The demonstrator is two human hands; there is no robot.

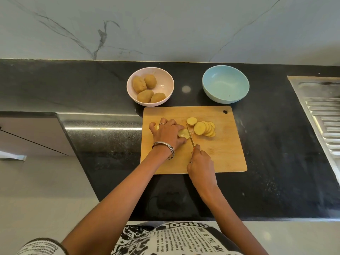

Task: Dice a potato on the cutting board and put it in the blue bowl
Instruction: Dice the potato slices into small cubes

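Slicing potato (pixel 184 134), knife (pixel 190 137), cutting board (pixel 226 155)

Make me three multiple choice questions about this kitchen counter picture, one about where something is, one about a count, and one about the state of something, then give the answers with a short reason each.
1. Where do the cut potato slices lie?
A. In the blue bowl
B. On the cutting board, right of the knife blade
C. In the sink

2. How many whole potatoes are in the pink bowl?
A. Two
B. Four
C. Six

3. What is the state of the blue bowl?
A. Empty
B. Full of diced potato
C. Tipped on its side

Answers:
1. B, the slices fan out on the cutting board just right of the knife, which the right hand grips while the left hand holds the uncut potato piece.
2. B, four unpeeled potatoes show inside it.
3. A, it stands upright and only its bare inside shows.
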